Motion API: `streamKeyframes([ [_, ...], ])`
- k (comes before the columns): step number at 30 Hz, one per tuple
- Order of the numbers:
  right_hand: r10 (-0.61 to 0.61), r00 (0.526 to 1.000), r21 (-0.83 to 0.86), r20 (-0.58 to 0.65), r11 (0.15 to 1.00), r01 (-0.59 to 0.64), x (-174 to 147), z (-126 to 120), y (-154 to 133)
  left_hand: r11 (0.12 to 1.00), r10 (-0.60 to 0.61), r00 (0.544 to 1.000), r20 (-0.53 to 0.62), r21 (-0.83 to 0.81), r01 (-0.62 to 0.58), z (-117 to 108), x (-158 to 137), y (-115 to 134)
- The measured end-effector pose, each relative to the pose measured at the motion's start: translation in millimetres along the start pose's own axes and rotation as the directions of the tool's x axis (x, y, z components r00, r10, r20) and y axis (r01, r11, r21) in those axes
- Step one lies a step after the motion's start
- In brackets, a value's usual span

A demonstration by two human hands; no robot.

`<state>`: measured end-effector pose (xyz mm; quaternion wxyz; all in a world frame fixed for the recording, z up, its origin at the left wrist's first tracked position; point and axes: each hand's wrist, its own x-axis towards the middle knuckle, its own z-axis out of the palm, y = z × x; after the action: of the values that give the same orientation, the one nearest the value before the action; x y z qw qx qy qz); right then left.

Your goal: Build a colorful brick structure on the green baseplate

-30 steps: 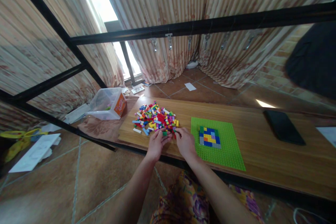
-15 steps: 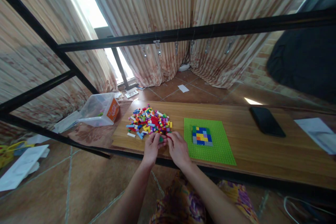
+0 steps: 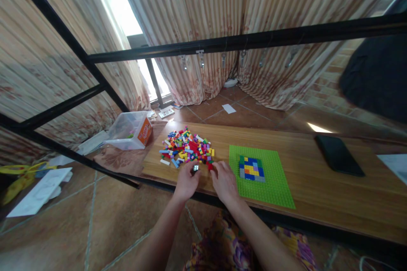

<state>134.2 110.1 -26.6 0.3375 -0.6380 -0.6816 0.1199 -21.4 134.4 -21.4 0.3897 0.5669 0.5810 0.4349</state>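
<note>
My left hand [image 3: 187, 181] is closed on a small dark green brick [image 3: 195, 168], whose studs catch the light between thumb and forefinger. Beside it, my right hand [image 3: 224, 181] has its fingertips on a red brick [image 3: 210, 165] at the near right edge of the pile. Just beyond both hands lies a heap of mixed toy bricks [image 3: 187, 147] in many colours. To the right is a green baseplate [image 3: 277, 178]. A flat block of blue, yellow, orange, green and grey bricks [image 3: 252, 169] sits on it.
A clear plastic box [image 3: 124, 139] with an orange label stands left of the wooden tabletop [image 3: 305, 165]. A black phone [image 3: 338, 155] lies towards the right, with white paper [image 3: 394, 167] beyond it. A black metal bar [image 3: 219, 45] crosses above the far side.
My hands have moved apart; the green brick stays in my left hand, now tilted with its studs showing. My right hand has shifted to the red brick. The view has turned slightly left.
</note>
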Motion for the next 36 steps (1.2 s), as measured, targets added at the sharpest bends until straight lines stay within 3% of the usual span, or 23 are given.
streamKeyframes([
  [4, -0.023, 0.999, -0.069, 0.036, 0.997, 0.025, 9.5, 7.2, -1.9, 0.983, 0.158, 0.986, 0.060, 0.086, -0.163, 4.2, 1.8, 3.9],
  [8, -0.038, 0.996, -0.112, 0.082, 0.993, 0.047, 15.7, 6.6, -4.8, 0.967, 0.215, 0.972, 0.090, 0.121, -0.226, 9.0, 4.8, 7.5],
  [14, -0.063, 0.998, 0.041, 0.021, 0.997, 0.062, 5.2, -17.3, -1.1, 0.948, 0.282, 0.953, 0.114, 0.121, -0.295, 10.3, 6.8, 3.4],
  [22, 0.105, 0.969, 0.032, -0.224, 0.994, -0.101, 10.9, -90.0, 82.8, 0.898, 0.370, 0.922, 0.111, 0.214, -0.386, 11.3, 12.7, 3.1],
  [26, 0.109, 0.983, 0.015, -0.149, 0.994, -0.107, 21.1, -96.6, 108.0, 0.886, 0.389, 0.921, 0.032, 0.261, -0.384, 13.4, 13.1, 4.3],
  [32, 0.075, 0.997, 0.027, -0.010, 0.997, -0.075, 29.7, -91.5, 107.4, 0.863, 0.396, 0.918, 0.008, 0.338, -0.375, 15.4, 12.0, 8.1],
  [36, 0.094, 0.995, 0.066, 0.017, 0.993, -0.095, 34.8, -91.2, 108.3, 0.847, 0.416, 0.903, -0.108, 0.408, -0.342, 23.4, 9.1, 22.5],
])
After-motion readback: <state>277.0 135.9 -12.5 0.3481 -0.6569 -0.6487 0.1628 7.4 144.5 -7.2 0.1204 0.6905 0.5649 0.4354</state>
